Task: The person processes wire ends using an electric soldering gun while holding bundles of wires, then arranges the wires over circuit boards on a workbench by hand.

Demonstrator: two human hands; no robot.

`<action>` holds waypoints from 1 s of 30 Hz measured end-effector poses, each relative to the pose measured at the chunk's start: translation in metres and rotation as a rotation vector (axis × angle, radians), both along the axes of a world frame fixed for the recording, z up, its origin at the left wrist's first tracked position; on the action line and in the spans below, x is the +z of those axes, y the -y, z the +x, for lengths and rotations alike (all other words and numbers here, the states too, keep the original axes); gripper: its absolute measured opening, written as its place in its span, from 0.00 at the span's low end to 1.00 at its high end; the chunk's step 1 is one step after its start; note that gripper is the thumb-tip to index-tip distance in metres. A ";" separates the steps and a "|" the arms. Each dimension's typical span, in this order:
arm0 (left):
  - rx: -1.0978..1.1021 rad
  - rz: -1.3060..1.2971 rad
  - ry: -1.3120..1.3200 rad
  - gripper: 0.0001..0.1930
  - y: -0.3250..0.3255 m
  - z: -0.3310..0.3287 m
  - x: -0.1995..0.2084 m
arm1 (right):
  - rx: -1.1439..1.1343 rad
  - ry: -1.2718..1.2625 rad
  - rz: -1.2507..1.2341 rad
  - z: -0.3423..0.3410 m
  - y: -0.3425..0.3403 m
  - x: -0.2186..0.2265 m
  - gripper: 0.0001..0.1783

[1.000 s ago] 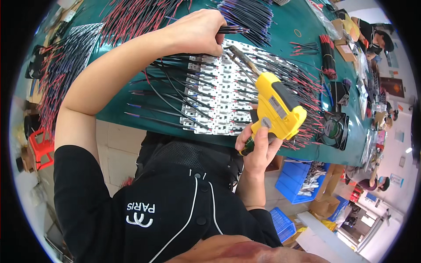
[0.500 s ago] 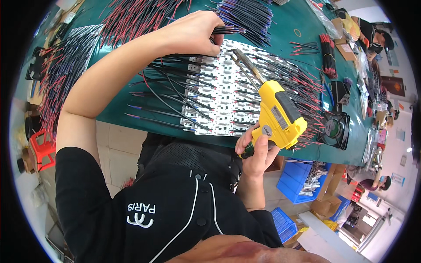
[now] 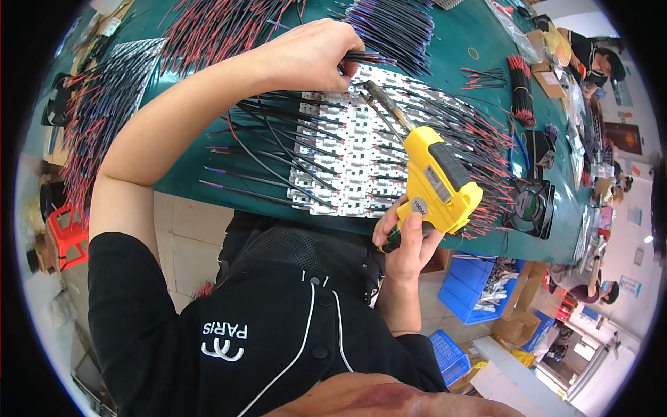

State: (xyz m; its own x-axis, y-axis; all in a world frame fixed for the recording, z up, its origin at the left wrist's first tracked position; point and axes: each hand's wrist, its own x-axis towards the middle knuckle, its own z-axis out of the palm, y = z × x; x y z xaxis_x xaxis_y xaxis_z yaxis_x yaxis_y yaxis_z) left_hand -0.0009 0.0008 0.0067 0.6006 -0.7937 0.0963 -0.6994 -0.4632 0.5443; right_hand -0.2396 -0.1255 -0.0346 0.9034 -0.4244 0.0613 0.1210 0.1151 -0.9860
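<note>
Gripping a bundle of black wires (image 3: 375, 58) in the head view, the left hand (image 3: 318, 55) lies at 11 o'clock of the white board panel (image 3: 353, 149), itself at centre; its fingertips are partly hidden. The right hand (image 3: 410, 248), at 5 o'clock, closes round the handle of a yellow soldering gun (image 3: 439, 182), which masks some panel wires. Whether its tip touches the panel cannot be told. The upper edge crops the red-and-black wires (image 3: 226, 31) at 10 o'clock.
</note>
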 end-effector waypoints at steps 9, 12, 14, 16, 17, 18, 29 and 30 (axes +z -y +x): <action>0.003 -0.008 0.070 0.07 0.002 -0.001 -0.003 | 0.026 0.010 -0.015 0.001 0.001 -0.002 0.22; 0.008 0.016 0.063 0.07 0.003 -0.002 0.000 | -0.022 -0.003 0.007 0.002 -0.001 0.000 0.26; -0.003 0.024 0.053 0.06 0.004 -0.002 0.002 | -0.038 0.005 0.027 0.000 -0.002 0.005 0.28; 0.003 0.013 0.053 0.06 0.003 -0.002 0.001 | -0.053 0.013 0.048 -0.001 -0.002 0.010 0.30; 0.007 0.002 0.053 0.06 0.003 -0.002 0.001 | -0.058 0.019 0.049 -0.001 -0.002 0.012 0.31; 0.003 0.000 0.053 0.06 0.004 -0.002 0.002 | -0.068 0.025 0.048 -0.002 -0.001 0.015 0.32; 0.322 -0.147 0.366 0.07 -0.047 0.027 0.019 | -0.088 0.041 0.131 -0.016 -0.002 0.011 0.35; 0.495 -0.305 0.407 0.11 -0.038 0.012 0.062 | -0.111 0.045 0.125 -0.016 0.001 0.010 0.35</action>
State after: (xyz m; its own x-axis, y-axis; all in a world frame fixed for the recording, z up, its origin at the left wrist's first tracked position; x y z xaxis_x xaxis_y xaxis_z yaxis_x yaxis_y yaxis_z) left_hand 0.0108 0.0389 0.0683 0.7530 -0.3392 0.5639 -0.6216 -0.6477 0.4406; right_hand -0.2561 -0.1262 -0.0246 0.8483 -0.5279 0.0411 0.1835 0.2203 -0.9580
